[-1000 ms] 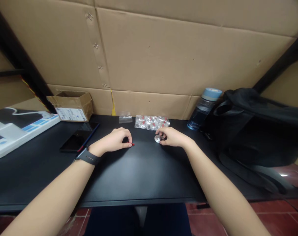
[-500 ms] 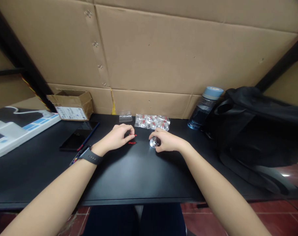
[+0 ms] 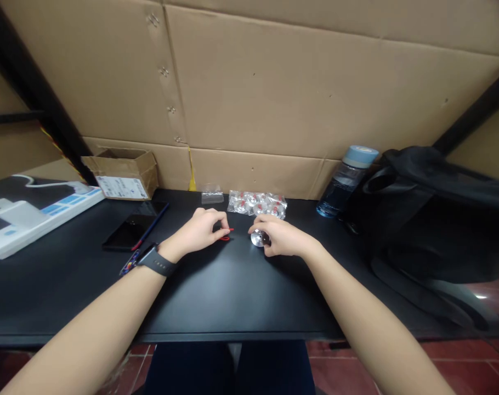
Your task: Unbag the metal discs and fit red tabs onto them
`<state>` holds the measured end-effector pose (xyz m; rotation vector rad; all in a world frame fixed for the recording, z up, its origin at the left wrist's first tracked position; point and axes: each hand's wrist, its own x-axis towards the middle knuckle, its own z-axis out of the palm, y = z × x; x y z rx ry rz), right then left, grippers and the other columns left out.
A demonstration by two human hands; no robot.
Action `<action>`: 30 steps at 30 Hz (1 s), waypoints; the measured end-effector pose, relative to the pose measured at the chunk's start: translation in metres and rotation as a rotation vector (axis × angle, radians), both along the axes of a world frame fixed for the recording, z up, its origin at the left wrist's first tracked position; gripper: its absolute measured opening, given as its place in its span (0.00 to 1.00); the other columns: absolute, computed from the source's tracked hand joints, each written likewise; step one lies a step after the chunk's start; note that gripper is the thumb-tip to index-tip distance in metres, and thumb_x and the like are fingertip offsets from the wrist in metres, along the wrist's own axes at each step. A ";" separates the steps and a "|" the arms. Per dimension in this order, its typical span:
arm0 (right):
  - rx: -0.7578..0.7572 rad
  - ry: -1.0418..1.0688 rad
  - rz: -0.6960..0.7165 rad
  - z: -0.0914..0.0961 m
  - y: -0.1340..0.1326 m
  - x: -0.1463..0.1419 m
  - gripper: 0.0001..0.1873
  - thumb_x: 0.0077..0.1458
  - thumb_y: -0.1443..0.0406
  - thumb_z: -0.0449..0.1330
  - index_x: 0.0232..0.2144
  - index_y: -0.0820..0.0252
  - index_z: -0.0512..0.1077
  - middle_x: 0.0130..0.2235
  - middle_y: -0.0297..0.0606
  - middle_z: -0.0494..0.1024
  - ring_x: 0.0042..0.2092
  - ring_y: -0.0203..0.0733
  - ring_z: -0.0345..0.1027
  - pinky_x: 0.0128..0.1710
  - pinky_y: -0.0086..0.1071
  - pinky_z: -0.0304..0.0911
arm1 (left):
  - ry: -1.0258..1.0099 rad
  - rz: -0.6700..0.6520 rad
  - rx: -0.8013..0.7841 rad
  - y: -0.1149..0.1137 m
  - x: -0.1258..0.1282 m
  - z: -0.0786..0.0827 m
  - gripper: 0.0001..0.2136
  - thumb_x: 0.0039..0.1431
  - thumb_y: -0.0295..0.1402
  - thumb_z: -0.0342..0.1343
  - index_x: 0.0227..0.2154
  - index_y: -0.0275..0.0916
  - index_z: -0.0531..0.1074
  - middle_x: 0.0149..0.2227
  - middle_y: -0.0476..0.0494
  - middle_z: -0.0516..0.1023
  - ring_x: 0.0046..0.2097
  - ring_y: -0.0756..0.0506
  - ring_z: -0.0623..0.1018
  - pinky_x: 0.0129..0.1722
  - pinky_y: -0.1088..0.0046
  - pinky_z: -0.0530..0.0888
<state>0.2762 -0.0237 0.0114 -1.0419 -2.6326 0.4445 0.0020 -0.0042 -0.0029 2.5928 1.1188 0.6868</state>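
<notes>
My left hand (image 3: pixel 204 229) is closed in a pinch on a thin red cord (image 3: pixel 232 230). One end pokes out past the fingertips, and a small loop shows just below the thumb. Curled around a shiny round metal disc (image 3: pixel 257 238) with a small centre hole, my right hand (image 3: pixel 280 236) grips it from its right side, close above the black table. The disc's far right part is hidden by the fingers. A short gap separates the cord from the disc. Behind both hands lie several clear-bagged metal discs (image 3: pixel 253 208) with red bits on them.
A small clear bag (image 3: pixel 212 196) lies by the cardboard wall (image 3: pixel 290 99). To the left are a phone (image 3: pixel 136 226), an open cardboard box (image 3: pixel 126 174) and a white power strip (image 3: pixel 47 222). On the right stand a water bottle (image 3: pixel 346 181) and a black bag (image 3: pixel 438 214).
The view has shifted slightly. My left thumb has come down a little, nearer the red loop. The right hand keeps its hold on the metal disc.
</notes>
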 end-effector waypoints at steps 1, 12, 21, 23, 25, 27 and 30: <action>0.020 0.036 0.018 0.001 0.000 -0.001 0.32 0.38 0.77 0.64 0.49 0.57 0.75 0.46 0.41 0.72 0.48 0.48 0.68 0.50 0.38 0.65 | -0.013 0.009 0.006 0.000 0.000 0.001 0.07 0.63 0.38 0.58 0.31 0.43 0.75 0.35 0.51 0.82 0.40 0.45 0.79 0.46 0.68 0.66; -0.082 0.576 0.048 0.000 -0.003 -0.015 0.33 0.41 0.76 0.62 0.51 0.51 0.74 0.56 0.41 0.67 0.47 0.42 0.71 0.44 0.36 0.72 | -0.137 0.122 0.132 -0.005 0.003 0.009 0.07 0.63 0.41 0.60 0.37 0.49 0.82 0.41 0.49 0.84 0.49 0.41 0.78 0.49 0.62 0.63; -0.168 0.781 -0.018 -0.008 0.001 -0.018 0.31 0.43 0.73 0.66 0.52 0.49 0.76 0.56 0.41 0.66 0.48 0.43 0.72 0.44 0.36 0.74 | -0.144 0.122 0.124 -0.016 0.010 0.016 0.07 0.62 0.41 0.60 0.39 0.47 0.79 0.41 0.50 0.84 0.47 0.42 0.79 0.49 0.62 0.60; -0.156 0.792 -0.023 -0.007 0.001 -0.018 0.31 0.43 0.72 0.66 0.51 0.49 0.76 0.56 0.41 0.66 0.49 0.43 0.72 0.45 0.37 0.74 | -0.130 0.099 0.133 -0.017 0.011 0.015 0.05 0.63 0.39 0.60 0.36 0.47 0.78 0.42 0.51 0.84 0.47 0.42 0.78 0.48 0.62 0.59; -0.146 0.799 -0.024 -0.007 0.000 -0.019 0.30 0.43 0.72 0.66 0.51 0.49 0.76 0.56 0.41 0.66 0.49 0.44 0.72 0.45 0.37 0.74 | -0.124 0.085 0.131 -0.017 0.011 0.015 0.03 0.63 0.36 0.59 0.36 0.47 0.78 0.43 0.51 0.84 0.48 0.43 0.78 0.48 0.63 0.59; -0.139 0.798 -0.030 -0.006 0.000 -0.019 0.30 0.43 0.71 0.67 0.51 0.49 0.76 0.56 0.41 0.66 0.49 0.44 0.72 0.46 0.38 0.74 | -0.126 0.081 0.121 -0.017 0.012 0.014 0.03 0.63 0.35 0.59 0.37 0.46 0.77 0.43 0.51 0.84 0.47 0.43 0.79 0.48 0.63 0.59; -0.138 0.800 -0.039 -0.006 -0.001 -0.020 0.29 0.44 0.70 0.67 0.51 0.50 0.77 0.55 0.41 0.66 0.49 0.44 0.72 0.46 0.39 0.75 | -0.141 0.096 0.113 -0.018 0.012 0.014 0.04 0.62 0.38 0.60 0.37 0.45 0.77 0.41 0.51 0.84 0.45 0.44 0.79 0.48 0.63 0.59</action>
